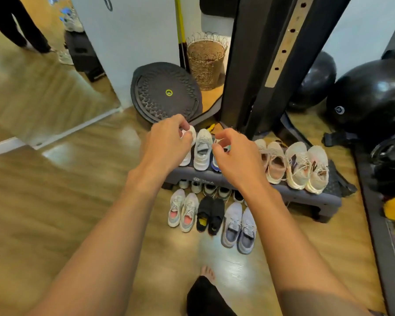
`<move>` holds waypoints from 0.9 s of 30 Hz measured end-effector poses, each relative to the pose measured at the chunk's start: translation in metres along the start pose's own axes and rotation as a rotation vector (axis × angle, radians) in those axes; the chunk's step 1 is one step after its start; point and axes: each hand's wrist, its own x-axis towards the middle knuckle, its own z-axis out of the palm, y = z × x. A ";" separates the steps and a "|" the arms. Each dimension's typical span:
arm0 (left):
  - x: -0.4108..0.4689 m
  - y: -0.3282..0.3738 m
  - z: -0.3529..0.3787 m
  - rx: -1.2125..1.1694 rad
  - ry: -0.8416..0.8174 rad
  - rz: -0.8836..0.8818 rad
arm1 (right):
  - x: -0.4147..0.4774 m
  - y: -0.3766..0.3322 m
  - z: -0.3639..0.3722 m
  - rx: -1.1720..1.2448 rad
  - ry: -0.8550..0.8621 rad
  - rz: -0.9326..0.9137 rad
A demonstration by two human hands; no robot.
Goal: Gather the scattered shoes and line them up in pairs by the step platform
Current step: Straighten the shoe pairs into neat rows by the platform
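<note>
The left hand's fingers (183, 128) pinch a white shoe (188, 144) at the left end of the step platform (306, 197); the right hand (235, 156) curls over a blue-edged shoe (216, 164), whether gripping it I cannot tell. Best to nudge both snug against the white sneaker (203, 149) between them, toes level. Tan pairs (297, 165) crowd the right; three pairs (211, 215) sit on the floor in front, and a black post (244, 76) stands close behind.

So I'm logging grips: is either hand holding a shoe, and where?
The left hand pinches the white shoe at its toe end. The right hand seems empty.
</note>
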 end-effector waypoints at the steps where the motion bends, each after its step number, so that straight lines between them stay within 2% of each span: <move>1: 0.021 -0.009 0.007 0.000 -0.014 -0.009 | 0.019 0.003 0.011 -0.006 -0.004 0.011; 6: 0.104 -0.056 0.048 -0.025 -0.128 -0.081 | 0.094 0.018 0.069 -0.038 -0.061 0.100; 12: 0.178 -0.118 0.109 -0.049 -0.215 -0.065 | 0.152 0.039 0.140 -0.076 -0.074 0.163; 19: 0.215 -0.172 0.172 -0.021 -0.315 -0.072 | 0.197 0.066 0.212 -0.143 -0.144 0.278; 27: 0.236 -0.212 0.254 -0.017 -0.371 -0.093 | 0.222 0.118 0.284 -0.162 -0.174 0.319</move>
